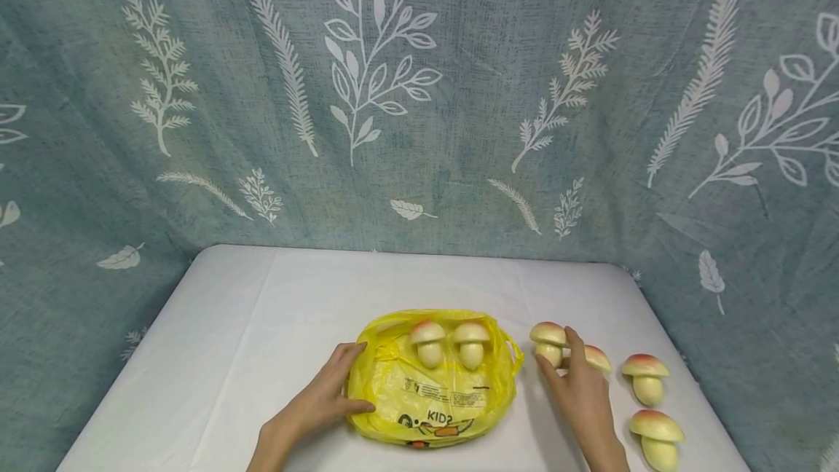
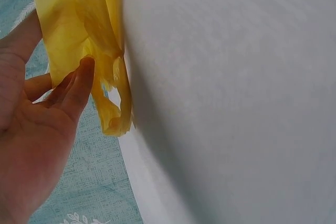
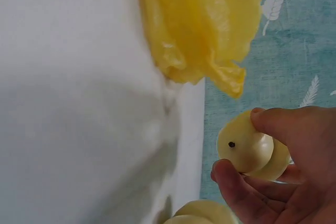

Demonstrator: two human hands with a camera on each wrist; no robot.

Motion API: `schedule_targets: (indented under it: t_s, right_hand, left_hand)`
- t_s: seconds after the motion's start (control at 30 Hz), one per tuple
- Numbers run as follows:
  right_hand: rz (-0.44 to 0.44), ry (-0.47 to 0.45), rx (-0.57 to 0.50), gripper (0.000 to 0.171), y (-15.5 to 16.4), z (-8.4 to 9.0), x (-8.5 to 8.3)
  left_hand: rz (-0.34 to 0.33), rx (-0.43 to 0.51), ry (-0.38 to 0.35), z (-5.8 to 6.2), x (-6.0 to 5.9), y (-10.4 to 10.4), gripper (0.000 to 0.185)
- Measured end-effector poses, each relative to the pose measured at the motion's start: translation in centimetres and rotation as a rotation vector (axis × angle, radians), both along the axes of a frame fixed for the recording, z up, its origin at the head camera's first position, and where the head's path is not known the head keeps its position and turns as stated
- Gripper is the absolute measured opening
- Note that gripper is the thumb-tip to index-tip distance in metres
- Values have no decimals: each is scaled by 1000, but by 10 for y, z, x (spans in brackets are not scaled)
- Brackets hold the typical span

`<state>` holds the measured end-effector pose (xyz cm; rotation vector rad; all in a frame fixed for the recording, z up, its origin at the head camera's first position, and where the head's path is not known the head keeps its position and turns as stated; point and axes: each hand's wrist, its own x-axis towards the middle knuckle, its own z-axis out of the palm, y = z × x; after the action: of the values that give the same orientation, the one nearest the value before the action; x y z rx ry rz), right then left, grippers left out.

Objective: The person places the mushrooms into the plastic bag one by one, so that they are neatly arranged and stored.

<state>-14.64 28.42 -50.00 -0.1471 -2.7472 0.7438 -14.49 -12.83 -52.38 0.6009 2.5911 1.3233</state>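
A yellow plastic bag (image 1: 435, 384) with printing lies spread on the white table. Two toy mushrooms with reddish caps are in it, a left mushroom (image 1: 429, 354) and a right mushroom (image 1: 472, 355). At the bag's left rim, my left hand (image 1: 328, 392) holds the plastic between thumb and fingers; the left wrist view shows the yellow plastic (image 2: 68, 30) between the digits. Right of the bag, my right hand (image 1: 580, 392) grips another mushroom (image 1: 548, 344) around its sides. Its pale underside, with a dark dot, faces the right wrist view.
Beyond my right hand lies a partly hidden mushroom (image 1: 598, 359). Farther right are an upper mushroom (image 1: 647, 381) and a lower mushroom (image 1: 658, 435), near the right edge of the white table (image 1: 314, 297). A patterned green cloth (image 1: 419, 202) hangs behind and at the sides.
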Motion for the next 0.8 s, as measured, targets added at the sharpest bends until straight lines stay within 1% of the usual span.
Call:
schedule_targets:
  t_s: [0.27,0.37,0.63,0.8]
  right_hand:
    - [28,77,-30,71,-18,19,2]
    - [45,91,-41,71,-26,25,3]
    - [113,83,-63,71,-49,36,6]
    - [167,110,-71,70,-64,41,7]
  left_hand:
    - [2,1,27,0,2,0,94]
    - [3,9,38,1,2,0,94]
    - [6,6,7,2,2,0,95]
    - [0,12,0,1,2,0,94]
